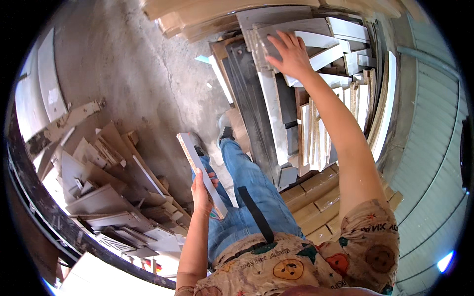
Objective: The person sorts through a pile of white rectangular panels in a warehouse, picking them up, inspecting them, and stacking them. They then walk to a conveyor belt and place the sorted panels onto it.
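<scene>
My left hand (200,191) is closed around a narrow strip of white board (198,159) with a raw chipboard edge. The strip slants upward in front of my legs. Out ahead on the right, my right hand (292,55) is spread with its fingers apart over a grey-brown board (269,35) on top of a pile of offcuts. Whether its fingertips press on that board or hover just above it, I cannot tell. Close beside that hand lie white board strips (326,57), crossing one another at angles.
Long dark boards (247,93) lie at the pile's left side, and several white strips (316,133) stand on edge nearer me. Brown cartons (316,197) sit at my right. Mixed offcuts (106,197) heap up on the left, beside the concrete floor (143,64). A corrugated wall (429,148) borders the right.
</scene>
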